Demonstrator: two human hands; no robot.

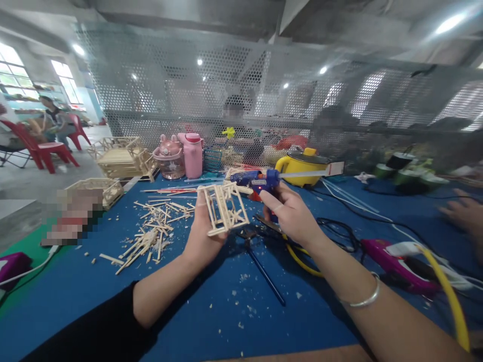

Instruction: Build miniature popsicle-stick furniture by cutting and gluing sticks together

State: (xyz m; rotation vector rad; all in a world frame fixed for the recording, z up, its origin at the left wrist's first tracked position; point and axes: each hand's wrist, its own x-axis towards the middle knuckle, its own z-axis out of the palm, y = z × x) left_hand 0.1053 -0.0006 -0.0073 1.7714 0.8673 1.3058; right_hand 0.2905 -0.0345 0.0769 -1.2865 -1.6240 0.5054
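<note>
My left hand (204, 236) grips a small open frame of pale wooden sticks (226, 208), raised above the blue tabletop. In my right hand (292, 213) is a blue hot glue gun (258, 178), with a clear glue stick (302, 174) jutting from its back end. Its nozzle points left and sits close to the upper edge of the stick frame; whether the two touch I cannot tell. Below my hands lie pliers with dark blue handles (266, 276). Loose wooden sticks (151, 234) are heaped left of my left hand.
At the back stand a pink jug (193, 158), a pink tub (169, 165) and a yellow pot (302, 168) before a perforated metal screen (169, 85). Finished-looking stick structures (121, 158) are at back left. A purple power strip (400, 266) with cables lies right. Another person's hand (464, 213) shows far right.
</note>
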